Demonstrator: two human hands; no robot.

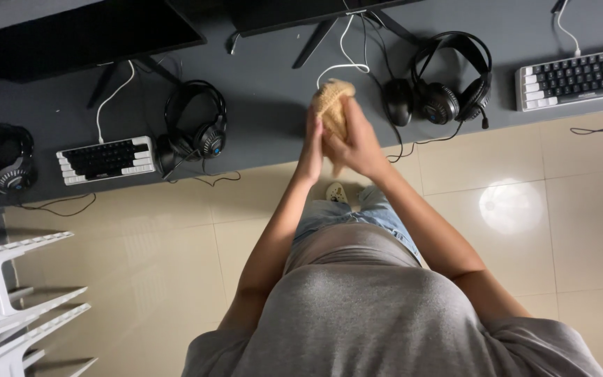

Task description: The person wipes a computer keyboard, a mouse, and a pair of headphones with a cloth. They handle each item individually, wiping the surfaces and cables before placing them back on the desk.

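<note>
Both hands, left hand (310, 150) and right hand (357, 143), clutch a tan cloth (332, 103)

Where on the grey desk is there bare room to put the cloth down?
The widest bare patch of the desk lies between the middle headset and the black mouse, just ahead of both hands and their yellow cloth, crossed only by a white cable. Left of there it is crowded: the small keyboard and another headset.
</note>
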